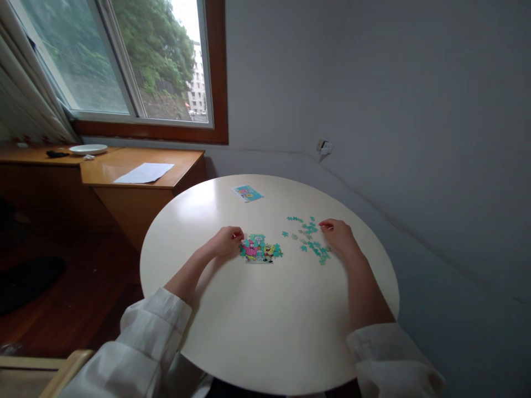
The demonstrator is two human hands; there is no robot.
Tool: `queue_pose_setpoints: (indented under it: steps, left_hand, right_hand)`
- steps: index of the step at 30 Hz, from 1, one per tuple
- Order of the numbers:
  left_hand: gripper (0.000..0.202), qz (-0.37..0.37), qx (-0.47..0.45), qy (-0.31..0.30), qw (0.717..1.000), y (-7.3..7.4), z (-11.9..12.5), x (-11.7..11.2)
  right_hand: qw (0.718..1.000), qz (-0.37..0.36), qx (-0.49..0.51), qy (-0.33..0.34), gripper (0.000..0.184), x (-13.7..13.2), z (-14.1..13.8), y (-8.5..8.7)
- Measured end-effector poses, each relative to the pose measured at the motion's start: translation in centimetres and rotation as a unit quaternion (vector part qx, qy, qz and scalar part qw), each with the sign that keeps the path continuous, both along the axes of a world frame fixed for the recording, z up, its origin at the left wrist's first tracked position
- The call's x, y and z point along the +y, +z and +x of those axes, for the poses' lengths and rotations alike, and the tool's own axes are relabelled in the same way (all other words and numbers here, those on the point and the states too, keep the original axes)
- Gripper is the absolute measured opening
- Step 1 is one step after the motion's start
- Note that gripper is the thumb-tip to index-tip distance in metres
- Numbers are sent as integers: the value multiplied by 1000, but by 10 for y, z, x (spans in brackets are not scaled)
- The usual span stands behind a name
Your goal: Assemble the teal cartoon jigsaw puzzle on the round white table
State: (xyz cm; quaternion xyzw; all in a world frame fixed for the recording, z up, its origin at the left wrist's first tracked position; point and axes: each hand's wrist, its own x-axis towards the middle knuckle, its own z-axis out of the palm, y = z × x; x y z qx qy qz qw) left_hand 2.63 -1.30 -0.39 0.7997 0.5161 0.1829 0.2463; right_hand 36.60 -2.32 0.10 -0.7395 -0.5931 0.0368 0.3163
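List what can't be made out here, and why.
All in the head view:
Left hand: its fingers hide whether it grips anything.
Right hand: too small to tell what, if anything, it holds.
Loose pieces: printed details too small.
Paper: any writing too small or faint.
Chair: cut off by left and bottom edges.

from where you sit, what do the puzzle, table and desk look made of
Puzzle: probably cardboard with a printed face, since it shows bright figures and interlocking edges; too small to be sure.
Table: perhaps laminate or painted board; the top is pale and smooth, with a glossy bright patch.
Desk: likely wood or veneer, orange-brown with a soft sheen.
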Motion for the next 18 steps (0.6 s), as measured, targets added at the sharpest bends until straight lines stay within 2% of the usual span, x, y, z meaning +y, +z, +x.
queue_pose_setpoints:
  steps: [10, 15, 18]
  left_hand:
    - [28, -8, -4, 1, 1000, 0, 0, 0]
    - [28, -10, -3, -1, 1000, 0, 0, 0]
    - [28, -9, -2, 0, 1000, 0, 1, 0]
  right_hand:
    - [996, -35, -76, 25, 32, 13, -23, -21]
    - [983, -138, -114, 35, 40, 14, -36, -32]
    - [977, -173, -117, 52, 42, 13, -39, -36]
